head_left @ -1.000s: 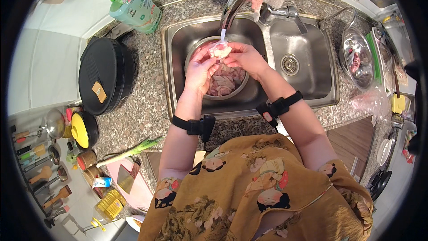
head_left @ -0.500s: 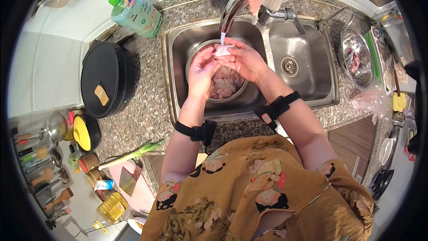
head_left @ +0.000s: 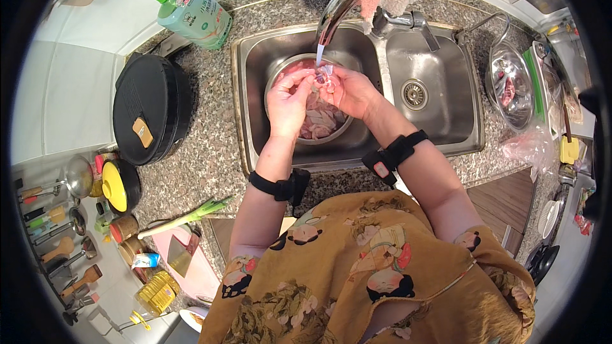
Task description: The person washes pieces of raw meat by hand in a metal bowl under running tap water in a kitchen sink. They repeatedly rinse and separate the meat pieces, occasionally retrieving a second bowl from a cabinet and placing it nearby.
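Water runs from the chrome tap (head_left: 333, 16) onto a small piece of raw meat (head_left: 323, 76) held between both hands. My left hand (head_left: 290, 100) pinches its left side with thumb and fingers. Curled around the other side, my right hand (head_left: 356, 92) grips the same piece. Directly below is a round metal bowl (head_left: 270, 92) in the left sink basin. Several pale pink raw meat pieces (head_left: 320, 120) lie in it, partly covered by my hands.
Right of the bowl is the second sink basin (head_left: 440, 99) with its drain. A metal colander (head_left: 503, 99) with a reddish piece stands at the far right. On the left are a black round pan (head_left: 145, 121), a green pump bottle (head_left: 203, 19), a leek (head_left: 188, 218) and a pink cutting board (head_left: 201, 274).
The meat piece has been turned between my fingers, so a darker red part now shows. My left fingers have moved in closer to it. Water still runs.
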Demonstrator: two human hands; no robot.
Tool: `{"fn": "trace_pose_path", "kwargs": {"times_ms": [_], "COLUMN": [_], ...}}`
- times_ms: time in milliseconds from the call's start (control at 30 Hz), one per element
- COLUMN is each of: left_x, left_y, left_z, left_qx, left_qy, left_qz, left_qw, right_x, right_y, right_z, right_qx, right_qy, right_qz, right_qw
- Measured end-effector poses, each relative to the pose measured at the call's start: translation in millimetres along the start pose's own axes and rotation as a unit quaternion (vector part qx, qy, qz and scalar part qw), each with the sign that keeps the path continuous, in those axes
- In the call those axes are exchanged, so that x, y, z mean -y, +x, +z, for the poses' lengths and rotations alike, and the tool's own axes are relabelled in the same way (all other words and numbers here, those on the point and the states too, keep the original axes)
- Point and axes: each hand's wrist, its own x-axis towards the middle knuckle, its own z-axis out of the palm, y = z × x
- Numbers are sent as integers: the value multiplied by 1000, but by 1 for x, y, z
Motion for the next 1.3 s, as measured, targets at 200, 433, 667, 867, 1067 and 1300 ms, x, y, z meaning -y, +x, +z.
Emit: {"fn": "trace_pose_path", "kwargs": {"times_ms": [200, 433, 667, 867, 1067, 1300], "left_x": [-1, -1, 2, 2, 23, 79], "left_y": [2, -8, -13, -15, -13, -9], "left_z": [-3, -3, 0, -4, -22, -65], "left_qx": [-24, -18, 11, 8, -13, -23], "left_qy": [-102, -153, -190, -168, -98, 11], "left_qz": [-53, -150, -165, -169, -182, -319], "left_qw": [993, 977, 968, 971, 978, 947], "right_x": [7, 8, 4, 3, -1, 33], "right_y": [-7, 0, 5, 6, 1, -57], "right_z": [10, 17, 23, 28, 13, 7], "right_qx": [0, 73, 53, -19, -124, -187], "right_qy": [3, -103, -172, -134, -389, -379], "right_qz": [-39, -131, -158, -120, -56, -129], "right_qw": [999, 983, 971, 984, 911, 897]}}
